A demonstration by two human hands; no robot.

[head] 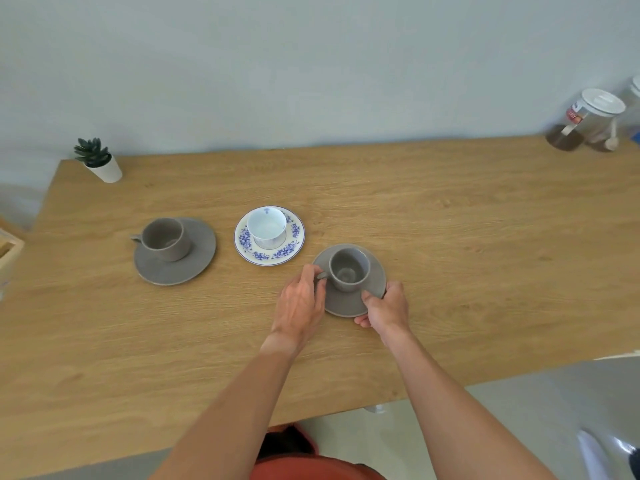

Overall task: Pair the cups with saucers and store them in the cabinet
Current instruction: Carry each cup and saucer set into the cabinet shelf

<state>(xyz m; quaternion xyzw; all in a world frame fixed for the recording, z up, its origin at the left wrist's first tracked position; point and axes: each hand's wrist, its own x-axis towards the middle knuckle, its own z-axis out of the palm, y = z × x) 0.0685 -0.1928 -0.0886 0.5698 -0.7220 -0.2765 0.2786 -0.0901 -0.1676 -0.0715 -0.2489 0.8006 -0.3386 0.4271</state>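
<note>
Three cup-and-saucer pairs stand on the wooden table (pixel 450 237). A grey cup (pixel 348 268) sits on a grey saucer (pixel 375 271) in the middle. My left hand (pixel 301 306) pinches that cup's handle on its left side. My right hand (pixel 386 308) grips the saucer's near right rim, thumb on top. To the left stands a white cup (pixel 266 225) on a blue-flowered white saucer (pixel 294 244). Farther left another grey cup (pixel 166 239) rests on a larger grey saucer (pixel 201 251).
A small potted plant (pixel 98 161) stands at the table's far left corner. Glass jars with white lids (pixel 588 119) sit at the far right by the wall. A wooden box edge (pixel 8 247) shows at the left. No cabinet is in view.
</note>
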